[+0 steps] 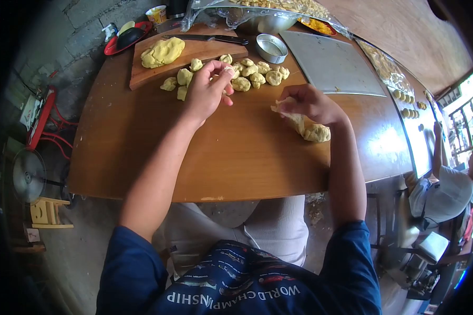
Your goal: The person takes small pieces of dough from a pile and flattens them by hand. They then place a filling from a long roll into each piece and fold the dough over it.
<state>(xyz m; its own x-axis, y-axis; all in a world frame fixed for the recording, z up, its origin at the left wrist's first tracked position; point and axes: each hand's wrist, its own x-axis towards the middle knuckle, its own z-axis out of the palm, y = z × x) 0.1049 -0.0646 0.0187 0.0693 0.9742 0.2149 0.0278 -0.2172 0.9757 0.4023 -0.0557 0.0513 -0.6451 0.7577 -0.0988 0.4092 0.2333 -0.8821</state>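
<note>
My left hand (209,90) is raised just in front of a cluster of yellow dough lumps (273,77), thumb and forefinger pinched together. A small pale bit, apparently dough, shows at its fingertips. Over to the right, my right hand (314,105) has its fingers closed on a stretched flap of dough (295,121). Beside that flap, under the wrist, a rounded lump of dough (317,133) rests on the wooden table (236,168). My left fingers partly hide some lumps behind them.
A cutting board (142,76) holds a large dough mass (163,52) and a knife (220,39). Behind the lumps stand a round metal tin (271,48) and a flat metal tray (333,63). Another person (446,191) is at the far right; a fan (29,170) stands left.
</note>
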